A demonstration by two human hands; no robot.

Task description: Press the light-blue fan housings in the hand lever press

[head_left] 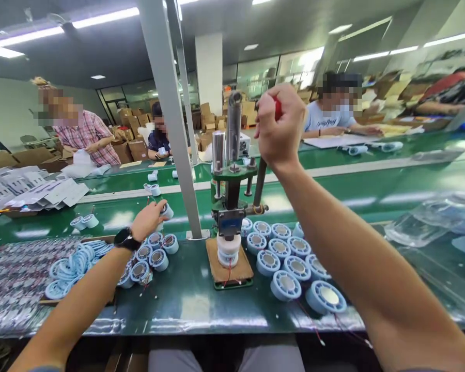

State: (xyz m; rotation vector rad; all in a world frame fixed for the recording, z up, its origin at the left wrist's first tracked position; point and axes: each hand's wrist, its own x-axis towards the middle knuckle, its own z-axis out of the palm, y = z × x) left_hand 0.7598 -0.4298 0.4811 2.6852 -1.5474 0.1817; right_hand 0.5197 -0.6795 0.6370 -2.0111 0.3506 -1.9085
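My right hand [282, 124] is raised and wrapped round the red knob [278, 107] on the lever of a green hand press [232, 191]. Under the press ram, a light-blue round housing [228, 258] with thin red wires sits on a brown board [213, 261]. My left hand [149, 221], a black watch on its wrist, reaches to the left of the press. Its fingers close on a light-blue cylindrical housing [167, 211] beside the grey post. Several similar housings with metal discs [158, 258] stand just below that hand. More discs-in-housings [285, 284] stand right of the press.
Light-blue rings [75, 263] fill a box on the left, beside rows of small wired parts [15, 284]. A grey post [174, 113] rises left of the press. White cartons [50, 191] pile at far left. Clear plastic [418, 225] lies right. Several co-workers sit or stand across the belt.
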